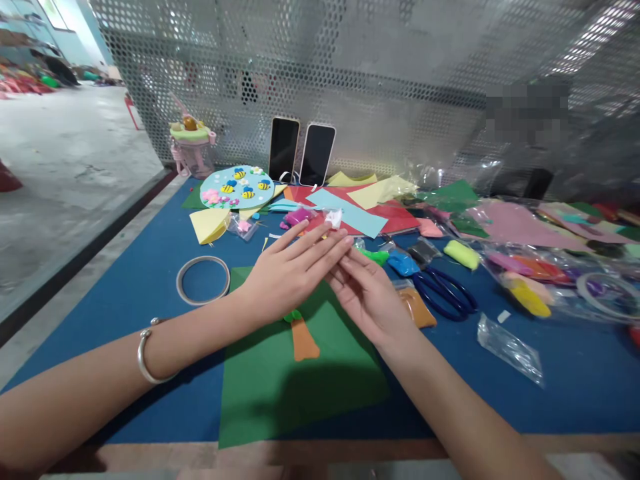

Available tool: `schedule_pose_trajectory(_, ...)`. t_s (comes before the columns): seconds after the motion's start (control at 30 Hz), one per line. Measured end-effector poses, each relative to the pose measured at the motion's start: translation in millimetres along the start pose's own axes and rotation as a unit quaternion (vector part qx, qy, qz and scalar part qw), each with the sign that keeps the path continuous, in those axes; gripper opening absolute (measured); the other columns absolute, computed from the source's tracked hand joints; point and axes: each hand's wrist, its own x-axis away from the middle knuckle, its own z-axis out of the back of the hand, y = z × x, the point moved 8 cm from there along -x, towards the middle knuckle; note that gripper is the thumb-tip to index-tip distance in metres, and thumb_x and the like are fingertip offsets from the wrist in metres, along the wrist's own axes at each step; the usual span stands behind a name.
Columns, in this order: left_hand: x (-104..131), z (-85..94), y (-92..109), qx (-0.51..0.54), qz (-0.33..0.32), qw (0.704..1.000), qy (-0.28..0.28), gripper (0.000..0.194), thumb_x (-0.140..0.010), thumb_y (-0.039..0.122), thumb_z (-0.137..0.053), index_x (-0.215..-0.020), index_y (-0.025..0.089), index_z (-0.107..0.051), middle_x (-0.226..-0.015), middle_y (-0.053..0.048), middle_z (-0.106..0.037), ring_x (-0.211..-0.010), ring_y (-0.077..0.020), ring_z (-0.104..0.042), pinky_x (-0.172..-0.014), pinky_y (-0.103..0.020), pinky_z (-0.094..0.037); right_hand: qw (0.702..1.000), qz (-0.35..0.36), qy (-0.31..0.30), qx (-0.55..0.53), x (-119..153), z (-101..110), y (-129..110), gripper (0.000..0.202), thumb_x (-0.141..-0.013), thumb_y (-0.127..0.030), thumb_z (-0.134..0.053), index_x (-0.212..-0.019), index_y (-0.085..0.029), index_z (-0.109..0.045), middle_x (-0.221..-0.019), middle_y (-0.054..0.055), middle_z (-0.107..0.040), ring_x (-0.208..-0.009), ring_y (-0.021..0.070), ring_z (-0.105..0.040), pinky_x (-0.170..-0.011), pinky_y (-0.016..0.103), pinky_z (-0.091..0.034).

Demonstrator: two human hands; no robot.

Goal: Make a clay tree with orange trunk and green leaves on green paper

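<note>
My left hand (287, 273) lies with straight fingers across my right hand (373, 293), palm towards palm. The right hand is flat beneath it, most of its fingers hidden by the left. Whatever may lie between the palms does not show. Under both hands is a green paper sheet (250, 400). On the sheet sits an orange clay tree trunk shape (304, 340), with a green clay piece (293, 316) at its top, partly covered by my left hand. A silver bangle (145, 360) circles my left wrist.
A tape roll (179, 280) lies left; dark blue scissors (445, 293), orange clay (420, 308) and a clear wrapper (510, 350) lie right. Behind are a bee-decorated disc (220, 179), coloured papers (350, 213), two phones (318, 155) and a pink cup (193, 157) before a perforated metal panel (400, 80).
</note>
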Motion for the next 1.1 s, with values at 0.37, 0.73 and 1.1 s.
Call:
schedule_pose_trajectory(0.37, -0.2, 11.1, -36.2, 0.196, 0.133, 0.969, 0.067, 0.012, -0.085, 0.022, -0.061, -0.093, 0.019, -0.069, -0.088, -0.005, -0.068, -0.086, -0.0183, -0.058, -0.078, -0.033, -0.049, 0.999, -0.039, 0.01, 0.012, 0.0, 4.6, 9.9, 0.029, -0.064, -0.027, -0.079, -0.093, -0.026, -0.073, -0.095, -0.002, -0.074, -0.09, 0.0148, -0.069, -0.093, 0.029, -0.052)
schedule_pose_trajectory(0.73, 3.8, 14.3, -29.2, 0.101, 0.114, 0.984, 0.088, 0.026, -0.092, 0.019, -0.047, -0.111, 0.019, -0.065, -0.097, -0.008, -0.065, -0.088, -0.0184, -0.054, -0.077, -0.032, -0.047, 0.996, -0.065, -0.059, -0.029, 4.9, -12.6, 13.2, 0.019, -0.073, -0.035, -0.073, -0.087, -0.022, -0.072, -0.094, 0.002, -0.074, -0.093, 0.0176, -0.068, -0.089, 0.031, -0.052)
schedule_pose_trajectory(1.1, 8.4, 1.9, -15.1, 0.123, 0.067, 0.986, 0.087, 0.027, -0.091, 0.02, -0.051, -0.117, 0.019, -0.06, -0.116, -0.005, -0.067, -0.115, -0.0223, -0.058, -0.095, -0.039, -0.046, 0.993, -0.059, -0.07, -0.071, 4.1, -11.8, 15.8, 0.011, -0.072, -0.027, -0.073, -0.081, -0.022, -0.072, -0.075, -0.003, -0.071, -0.075, 0.0115, -0.066, -0.082, 0.026, -0.052)
